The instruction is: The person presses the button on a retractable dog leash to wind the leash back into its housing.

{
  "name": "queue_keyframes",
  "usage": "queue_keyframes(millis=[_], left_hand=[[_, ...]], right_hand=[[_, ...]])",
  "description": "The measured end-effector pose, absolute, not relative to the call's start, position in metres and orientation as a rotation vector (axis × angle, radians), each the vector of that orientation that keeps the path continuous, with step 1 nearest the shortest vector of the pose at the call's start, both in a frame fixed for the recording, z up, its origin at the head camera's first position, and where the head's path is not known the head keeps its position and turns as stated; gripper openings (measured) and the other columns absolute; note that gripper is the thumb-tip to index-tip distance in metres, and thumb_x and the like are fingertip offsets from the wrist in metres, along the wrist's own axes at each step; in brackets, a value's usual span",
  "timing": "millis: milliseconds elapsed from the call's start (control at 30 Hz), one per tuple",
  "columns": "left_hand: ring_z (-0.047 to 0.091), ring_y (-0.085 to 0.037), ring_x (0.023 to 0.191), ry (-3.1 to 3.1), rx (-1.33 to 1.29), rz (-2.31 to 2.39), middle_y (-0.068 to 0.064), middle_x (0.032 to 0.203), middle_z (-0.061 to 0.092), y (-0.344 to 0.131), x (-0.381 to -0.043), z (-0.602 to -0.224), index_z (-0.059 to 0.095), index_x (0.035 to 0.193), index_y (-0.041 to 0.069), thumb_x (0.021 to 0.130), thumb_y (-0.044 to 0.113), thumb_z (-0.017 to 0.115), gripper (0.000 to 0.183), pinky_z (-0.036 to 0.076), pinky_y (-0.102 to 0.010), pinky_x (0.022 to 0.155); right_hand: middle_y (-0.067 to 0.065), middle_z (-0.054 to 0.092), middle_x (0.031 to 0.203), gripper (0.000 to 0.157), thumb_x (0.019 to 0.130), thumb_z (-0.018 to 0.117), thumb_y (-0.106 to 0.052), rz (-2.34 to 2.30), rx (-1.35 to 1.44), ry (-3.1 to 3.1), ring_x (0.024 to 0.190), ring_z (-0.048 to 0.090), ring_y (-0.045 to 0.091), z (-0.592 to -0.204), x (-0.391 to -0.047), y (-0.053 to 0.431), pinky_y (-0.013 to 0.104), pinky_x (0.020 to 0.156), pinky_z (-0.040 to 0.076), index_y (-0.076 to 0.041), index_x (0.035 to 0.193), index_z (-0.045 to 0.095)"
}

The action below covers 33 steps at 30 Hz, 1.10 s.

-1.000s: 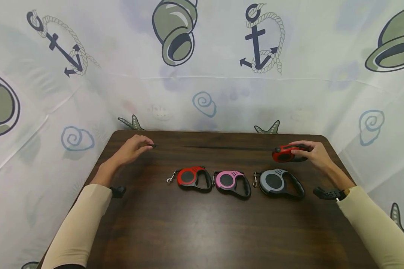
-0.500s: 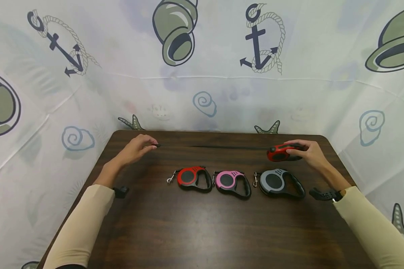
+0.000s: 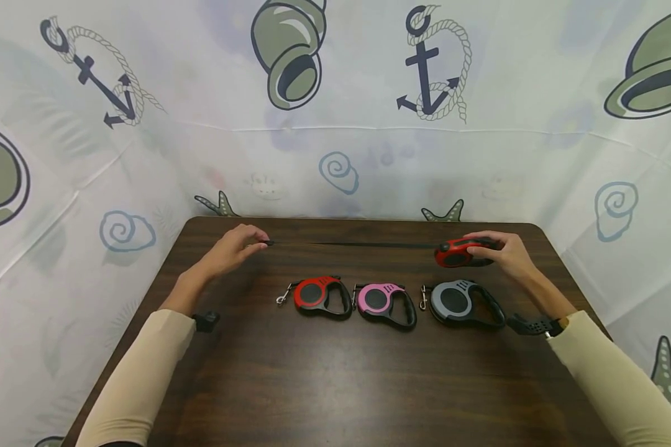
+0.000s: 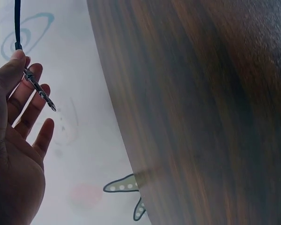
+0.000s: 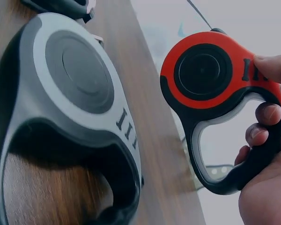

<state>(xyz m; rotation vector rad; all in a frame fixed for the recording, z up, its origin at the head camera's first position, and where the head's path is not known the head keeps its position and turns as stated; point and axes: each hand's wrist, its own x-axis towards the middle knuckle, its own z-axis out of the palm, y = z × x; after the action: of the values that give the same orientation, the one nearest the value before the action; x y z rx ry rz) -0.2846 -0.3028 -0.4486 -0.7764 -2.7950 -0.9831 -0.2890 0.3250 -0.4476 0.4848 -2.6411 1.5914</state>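
Observation:
My right hand grips a red and black retractable dog leash by its handle, above the back right of the table. In the right wrist view the fingers curl through the handle loop of that red leash, the thumb on its top. A black leash cord runs stretched from its casing across to my left hand. There the thumb and forefinger pinch the cord's end. The left wrist view shows a metal snap hook dangling past the thumb, the other fingers loosely spread.
On the brown table lie a second red leash, a pink leash and a grey leash in a row, nearer the front than my hands. A patterned white cloth rises behind the table.
The right hand has moved left with the red leash, and the left hand has shifted slightly right. The stretch of cord between them is shorter. The three leashes in the row have not moved.

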Motion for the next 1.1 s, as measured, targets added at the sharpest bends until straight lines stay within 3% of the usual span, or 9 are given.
queue_keyframes(millis=[533,867,1100], left_hand=[[0.060,-0.034,0.116,-2.794,-0.804,-1.013,-0.015,0.118,0.069,-0.288,-0.286,-0.451,0.068,0.116,0.001,0.100,0.003,0.072,0.017,0.049,-0.056,0.097],[0.060,-0.033,0.115,-2.770,-0.867,-1.024,-0.015,0.118,0.069,-0.275,-0.287,-0.446,0.067,0.118,0.001,0.101,0.005,0.071,0.018,0.048,-0.053,0.097],[0.060,-0.032,0.114,-2.767,-0.871,-1.050,-0.014,0.119,0.068,-0.265,-0.284,-0.443,0.068,0.118,0.002,0.101,0.006,0.072,0.018,0.049,-0.054,0.097]], right_hand=[[-0.018,0.075,0.105,0.037,0.097,0.076,-0.008,1.695,0.505,-2.594,0.088,0.066,0.010,-0.443,-0.282,0.305,0.029,0.075,0.053,0.007,0.130,0.070],[-0.018,0.075,0.103,0.036,0.096,0.078,-0.008,1.657,0.532,-2.597,0.082,0.066,0.010,-0.441,-0.280,0.293,0.027,0.071,0.054,0.005,0.129,0.071],[-0.010,0.076,0.108,0.035,0.096,0.078,-0.009,1.647,0.552,-2.602,0.080,0.065,0.013,-0.442,-0.280,0.282,0.027,0.072,0.055,0.004,0.128,0.072]])
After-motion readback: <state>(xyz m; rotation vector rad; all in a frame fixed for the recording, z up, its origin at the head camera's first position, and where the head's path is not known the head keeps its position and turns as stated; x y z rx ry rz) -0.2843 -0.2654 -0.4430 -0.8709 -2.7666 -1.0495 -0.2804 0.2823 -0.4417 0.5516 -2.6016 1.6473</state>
